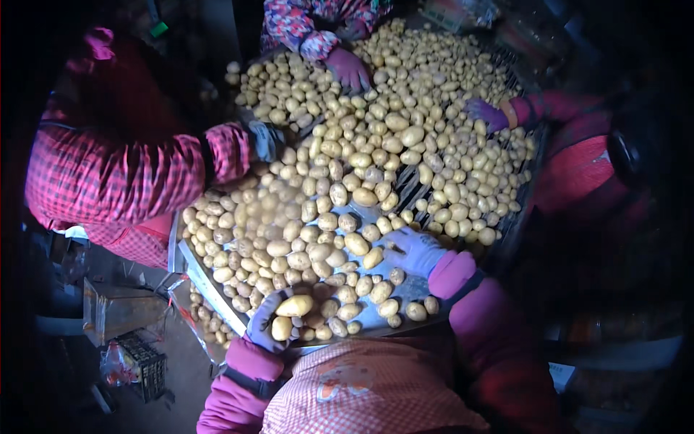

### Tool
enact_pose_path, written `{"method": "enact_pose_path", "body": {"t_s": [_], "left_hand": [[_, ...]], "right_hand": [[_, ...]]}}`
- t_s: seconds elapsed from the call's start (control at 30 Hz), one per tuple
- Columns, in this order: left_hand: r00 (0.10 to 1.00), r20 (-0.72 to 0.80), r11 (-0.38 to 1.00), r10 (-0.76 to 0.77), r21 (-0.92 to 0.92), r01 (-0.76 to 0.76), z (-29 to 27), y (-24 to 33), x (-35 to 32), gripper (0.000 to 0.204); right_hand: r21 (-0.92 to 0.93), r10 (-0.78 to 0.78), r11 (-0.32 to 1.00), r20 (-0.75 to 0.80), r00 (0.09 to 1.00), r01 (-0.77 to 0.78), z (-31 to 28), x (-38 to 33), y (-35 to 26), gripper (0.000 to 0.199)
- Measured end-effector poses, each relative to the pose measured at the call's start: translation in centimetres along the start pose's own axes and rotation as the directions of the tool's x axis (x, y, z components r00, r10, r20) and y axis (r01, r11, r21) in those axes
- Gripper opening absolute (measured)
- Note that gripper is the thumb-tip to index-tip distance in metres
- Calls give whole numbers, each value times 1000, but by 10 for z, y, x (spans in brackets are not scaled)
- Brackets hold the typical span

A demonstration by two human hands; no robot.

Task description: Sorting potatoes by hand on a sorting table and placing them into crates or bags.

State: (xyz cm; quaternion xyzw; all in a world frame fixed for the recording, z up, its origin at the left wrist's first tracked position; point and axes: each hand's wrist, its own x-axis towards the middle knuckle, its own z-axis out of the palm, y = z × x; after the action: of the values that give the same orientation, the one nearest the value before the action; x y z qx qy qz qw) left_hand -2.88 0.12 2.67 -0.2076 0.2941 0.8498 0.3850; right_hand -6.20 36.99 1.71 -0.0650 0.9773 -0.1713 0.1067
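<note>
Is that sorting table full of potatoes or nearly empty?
Full: potatoes cover most of the sorting table; only small patches near the right hand show.

1. A large yellow potato [295, 305] lies lengthwise in the cupped gloved left hand [266, 322], at the table's near edge.
2. A smaller potato [281, 328] sits just below it, in the same palm.
3. An oval potato [373, 258] lies touching the right hand's [413, 250] fingertips.

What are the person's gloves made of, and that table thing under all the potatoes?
The glove on the left hand and on the right hand looks like pale knitted cloth, matte and soft, maybe with a coating; that is hard to tell. The sorting table under the potatoes looks like metal: thin grey bars with gaps, and a slightly shiny edge rail.
</note>
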Motion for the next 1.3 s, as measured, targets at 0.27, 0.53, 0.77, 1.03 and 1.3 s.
{"method": "enact_pose_path", "body": {"t_s": [0.27,0.53,0.77,1.03,1.3], "left_hand": [[987,147,998,-66,26,63,45,11,39,44],[997,25,968,-71,241,63,14,16,52,43],[1000,9,894,23,447,-25,19,9,67,53],[979,-190,938,-76,321,135,41,14,48,45],[992,-60,789,115,611,-54,31,-6,32,41]], "right_hand": [[126,100,990,-360,928,-58,-68,103,70,36],[-61,342,928,-259,903,-369,-100,233,82,79],[-125,73,988,-136,988,-90,-82,210,60,65],[-376,-233,913,-158,960,159,-31,97,-6,63],[-297,-409,885,-133,903,358,-38,-12,-22,48]]}}
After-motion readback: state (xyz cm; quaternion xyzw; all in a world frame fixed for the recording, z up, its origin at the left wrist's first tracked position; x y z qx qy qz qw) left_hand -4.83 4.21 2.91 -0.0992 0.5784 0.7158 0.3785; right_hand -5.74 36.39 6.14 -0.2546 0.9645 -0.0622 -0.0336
